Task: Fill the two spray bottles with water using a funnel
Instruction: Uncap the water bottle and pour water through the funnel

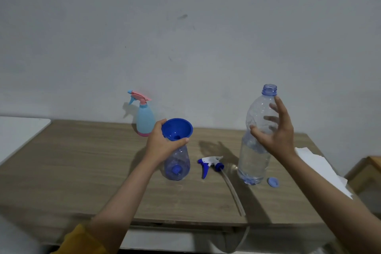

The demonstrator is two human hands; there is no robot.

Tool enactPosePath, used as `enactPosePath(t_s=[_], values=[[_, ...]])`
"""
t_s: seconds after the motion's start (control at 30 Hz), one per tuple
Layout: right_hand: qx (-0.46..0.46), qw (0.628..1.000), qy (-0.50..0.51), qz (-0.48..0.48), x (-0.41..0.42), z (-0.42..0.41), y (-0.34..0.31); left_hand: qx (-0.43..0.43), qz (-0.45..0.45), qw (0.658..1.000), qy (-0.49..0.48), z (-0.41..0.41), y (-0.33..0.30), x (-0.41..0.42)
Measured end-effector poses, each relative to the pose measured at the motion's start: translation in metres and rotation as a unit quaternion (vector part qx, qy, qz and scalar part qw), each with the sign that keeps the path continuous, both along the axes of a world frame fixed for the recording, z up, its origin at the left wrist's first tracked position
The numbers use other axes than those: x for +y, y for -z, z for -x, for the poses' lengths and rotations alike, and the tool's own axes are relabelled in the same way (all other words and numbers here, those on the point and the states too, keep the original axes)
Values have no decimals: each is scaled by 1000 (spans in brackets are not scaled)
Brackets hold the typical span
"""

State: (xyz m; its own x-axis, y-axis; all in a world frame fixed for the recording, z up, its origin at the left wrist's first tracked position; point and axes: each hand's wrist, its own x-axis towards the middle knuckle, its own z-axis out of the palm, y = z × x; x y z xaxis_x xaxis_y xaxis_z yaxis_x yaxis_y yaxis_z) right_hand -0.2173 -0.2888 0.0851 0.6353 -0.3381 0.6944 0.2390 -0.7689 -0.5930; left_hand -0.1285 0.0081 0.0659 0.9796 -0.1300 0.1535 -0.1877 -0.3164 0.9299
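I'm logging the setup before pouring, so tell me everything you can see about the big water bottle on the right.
The water bottle is tall, clear, ribbed plastic with a blue-tinted threaded neck. It stands upright on the wooden table, uncapped, roughly half full of water. Its blue cap lies on the table beside its base. The right hand is around its upper part with spread fingers; whether it grips is unclear.

The table (pixel 86 171) shows a pale brown wood grain. The funnel (pixel 177 129) is deep blue, seated on a clear spray bottle (pixel 177 163) with a bluish tint. The second spray bottle (pixel 145 120) is light blue with a pink base and pink-and-blue trigger. The loose trigger head (pixel 209 164) is white and blue. The water bottle (pixel 255 142) is clear, its cap (pixel 273 182) light blue. A sleeve (pixel 80 241) is mustard yellow.
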Motion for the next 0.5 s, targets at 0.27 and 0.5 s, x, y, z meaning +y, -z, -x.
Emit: enactPosePath(t_s=[0.27, 0.5], values=[[-20, 998, 48, 39, -4, 3, 14, -8, 14, 1000, 9, 6, 3, -2], [-161, 945, 199, 203, 47, 5, 15, 6, 27, 999, 31, 13, 8, 2]])
